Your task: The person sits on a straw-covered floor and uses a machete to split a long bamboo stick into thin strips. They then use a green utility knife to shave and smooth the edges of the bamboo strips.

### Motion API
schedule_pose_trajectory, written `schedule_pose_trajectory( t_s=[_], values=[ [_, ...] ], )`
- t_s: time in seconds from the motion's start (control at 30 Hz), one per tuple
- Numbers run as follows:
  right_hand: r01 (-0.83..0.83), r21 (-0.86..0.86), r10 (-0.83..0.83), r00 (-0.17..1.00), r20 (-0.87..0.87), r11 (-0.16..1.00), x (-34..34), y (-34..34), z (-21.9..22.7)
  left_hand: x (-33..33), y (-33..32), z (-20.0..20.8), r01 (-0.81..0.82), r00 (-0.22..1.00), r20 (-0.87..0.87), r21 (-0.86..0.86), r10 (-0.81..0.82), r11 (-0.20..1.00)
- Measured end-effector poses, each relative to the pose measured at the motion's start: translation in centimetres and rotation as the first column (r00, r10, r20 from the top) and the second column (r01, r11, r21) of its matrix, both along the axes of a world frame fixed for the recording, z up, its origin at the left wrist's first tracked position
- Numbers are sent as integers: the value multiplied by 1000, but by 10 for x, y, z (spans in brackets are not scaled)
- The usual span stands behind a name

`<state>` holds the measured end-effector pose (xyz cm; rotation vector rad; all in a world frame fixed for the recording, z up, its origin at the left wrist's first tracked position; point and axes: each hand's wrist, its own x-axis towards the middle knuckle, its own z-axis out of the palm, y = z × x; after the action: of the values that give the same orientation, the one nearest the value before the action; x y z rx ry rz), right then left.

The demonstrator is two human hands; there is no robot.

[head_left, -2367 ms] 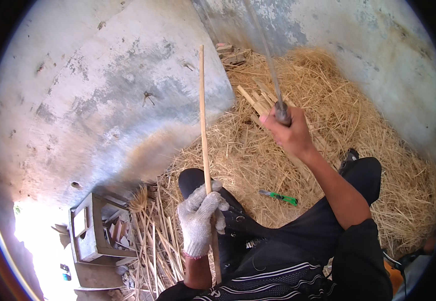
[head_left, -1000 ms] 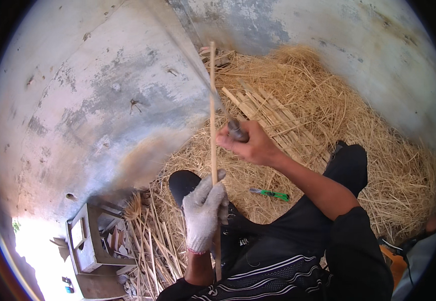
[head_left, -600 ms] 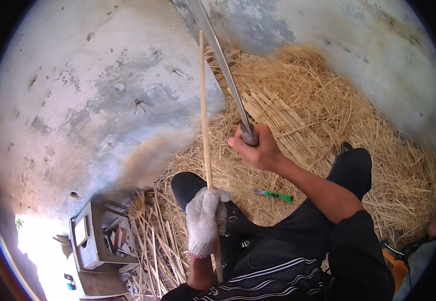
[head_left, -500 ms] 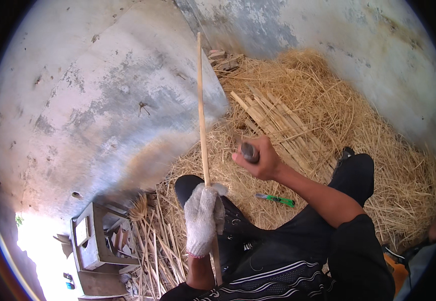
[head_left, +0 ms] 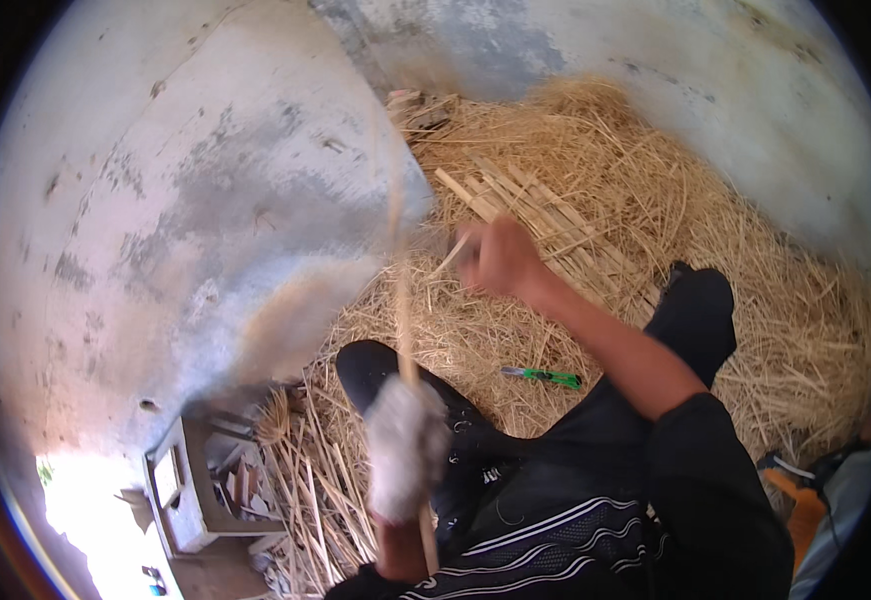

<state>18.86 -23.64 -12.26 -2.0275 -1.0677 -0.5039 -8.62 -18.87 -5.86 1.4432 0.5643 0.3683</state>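
Observation:
My left hand (head_left: 408,445), in a white knitted glove, is wrapped round a long, thin bamboo strip (head_left: 404,325). The strip stands nearly upright in the picture, its lower end beside my lap; motion smears the glove and the strip's far end. Bare and closed, my right hand (head_left: 505,260) is right of the strip and apart from it, gripping a dark-handled tool (head_left: 459,246) that is mostly hidden and blurred. A narrow pale sliver (head_left: 449,257) shows beside these fingers. On the straw between my legs lies a green utility knife (head_left: 545,377).
Loose straw (head_left: 615,140) covers the floor, with flat bamboo slats (head_left: 540,215) ahead. Thin sticks (head_left: 320,490) lie at left near a wooden frame (head_left: 190,490) holding scraps. Weathered walls (head_left: 235,180) enclose the space. Someone's orange and grey clothing (head_left: 805,525) shows at lower right.
My right hand has moved farther from me with the tool. The gloved left hand has drawn slightly toward me, still holding the strip, which now looks blurred. The whole view has shifted a little.

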Motion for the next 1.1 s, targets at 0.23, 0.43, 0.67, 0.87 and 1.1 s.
schedule_pose_trajectory(
  t_s=[0.23, 0.43, 0.67, 0.87, 1.1],
  values=[
    [364, 534, 208, 644, -736, 763, 63, -62, 44, -15, 13, 2, -65, 997, 32, -71, 67, 995],
    [-443, 320, 526, 811, -255, 837, 1, -46, 44, 10, 25, 13, 41, 978, 208, -116, -16, 992],
    [-522, -50, 524, 850, 59, 852, -29, -31, 24, 8, 20, 10, 123, 970, 239, -282, -55, 952],
    [-423, -197, 436, 900, 27, 885, -27, -19, 5, 5, 16, -4, 124, 974, 224, -364, -42, 923],
    [-263, -151, 270, 962, 32, 953, 2, -2, -33, 12, 27, -24, 133, 974, 223, -449, -33, 884]
  ],
)
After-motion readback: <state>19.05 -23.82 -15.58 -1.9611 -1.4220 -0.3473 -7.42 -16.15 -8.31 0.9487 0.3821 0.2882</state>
